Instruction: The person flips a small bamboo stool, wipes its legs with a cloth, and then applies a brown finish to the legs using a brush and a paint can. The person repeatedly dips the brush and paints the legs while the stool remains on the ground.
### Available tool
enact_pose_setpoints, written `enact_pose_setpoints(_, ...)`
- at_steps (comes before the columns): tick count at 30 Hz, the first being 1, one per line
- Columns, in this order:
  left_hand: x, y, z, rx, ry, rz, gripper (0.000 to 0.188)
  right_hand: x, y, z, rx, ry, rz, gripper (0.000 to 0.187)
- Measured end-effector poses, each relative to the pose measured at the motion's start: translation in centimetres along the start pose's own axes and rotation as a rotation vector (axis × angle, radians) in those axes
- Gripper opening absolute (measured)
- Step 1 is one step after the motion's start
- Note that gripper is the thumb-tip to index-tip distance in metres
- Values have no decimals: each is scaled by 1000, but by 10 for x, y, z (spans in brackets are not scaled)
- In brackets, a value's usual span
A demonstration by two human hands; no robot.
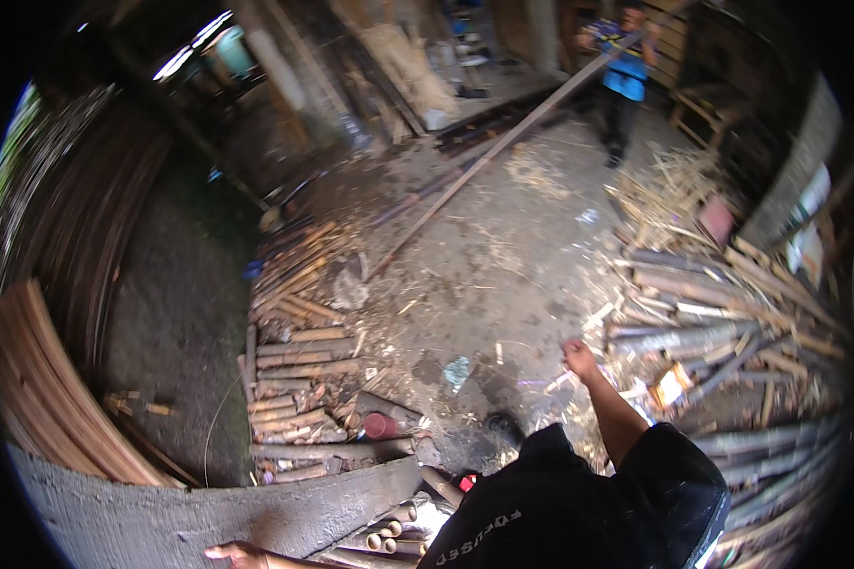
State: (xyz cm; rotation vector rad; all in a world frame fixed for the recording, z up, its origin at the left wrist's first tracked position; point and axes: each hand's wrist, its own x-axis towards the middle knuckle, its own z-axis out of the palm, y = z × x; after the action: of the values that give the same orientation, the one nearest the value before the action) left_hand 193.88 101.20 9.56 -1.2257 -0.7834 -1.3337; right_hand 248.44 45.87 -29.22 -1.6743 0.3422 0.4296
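My left hand [241, 556] is at the lower edge, its fingers stretched out flat against a rough grey slab or low wall [133, 507]. It grips nothing that I can see, and part of it is cut off by the picture's rim. Out in front, my right hand [577, 357] hangs in the air above the floor with its fingers loosely curled and nothing visible in them. Nearest to it are cut bamboo poles [697, 337] on the right. Short bamboo pieces [308, 360] are stacked on the left, with a reddish cup-like container [380, 426] near them.
A co-worker [623, 81] in blue stands at the far right, by a long timber [503, 147] slanting down to the floor. Bamboo scraps [669, 194] heap nearby. Curved brown sheets [43, 379] stand at left. A crumpled light-blue scrap [457, 374] lies on the stained floor.
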Motion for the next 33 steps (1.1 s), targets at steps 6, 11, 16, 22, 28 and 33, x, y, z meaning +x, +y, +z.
enact_pose_setpoints(6,-33,83,-9,-321,-82,-260,42,-86,78,-75,-303,-36,-442,5)
enact_pose_setpoints(11,-42,139,-37,-491,-268,-354,43,-215,243,-188,-1156,-102,179,31)
enact_pose_setpoints(16,-44,227,-60,-663,-468,-430,45,-341,298,-295,-770,30,709,39)
enact_pose_setpoints(22,4,318,-59,-723,-631,-395,48,-321,299,-288,-496,117,767,27)
enact_pose_setpoints(28,28,486,-94,-846,-852,-313,51,-225,312,-233,-171,389,547,29)
enact_pose_setpoints(33,33,633,-175,-1330,-1219,-36,45,-195,271,-239,58,398,546,32)
